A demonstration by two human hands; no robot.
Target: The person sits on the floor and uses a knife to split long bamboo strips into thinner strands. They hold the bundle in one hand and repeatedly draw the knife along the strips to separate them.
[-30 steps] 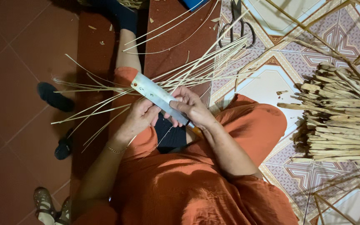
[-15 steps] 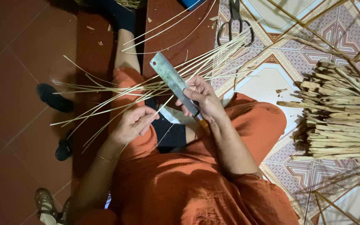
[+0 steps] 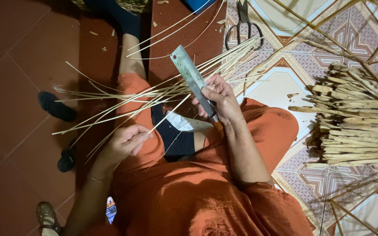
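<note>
The right hand (image 3: 218,98) grips one cleaver (image 3: 192,78); the left hand (image 3: 125,142) pinches one thin bamboo strip (image 3: 168,114). One pair of scissors (image 3: 243,22) lies on the floor (image 3: 18,65).

Dull grey metal knife blade (image 3: 191,78), pale matt bamboo strips (image 3: 123,102), orange cloth trousers (image 3: 189,192), glossy floor tiles (image 3: 281,83)

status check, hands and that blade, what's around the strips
Left hand pinching one thin bamboo strip. Right hand gripping cleaver, blade up over lap. Loose strips fanned across knees; scissors and stick bundle on floor.
</note>
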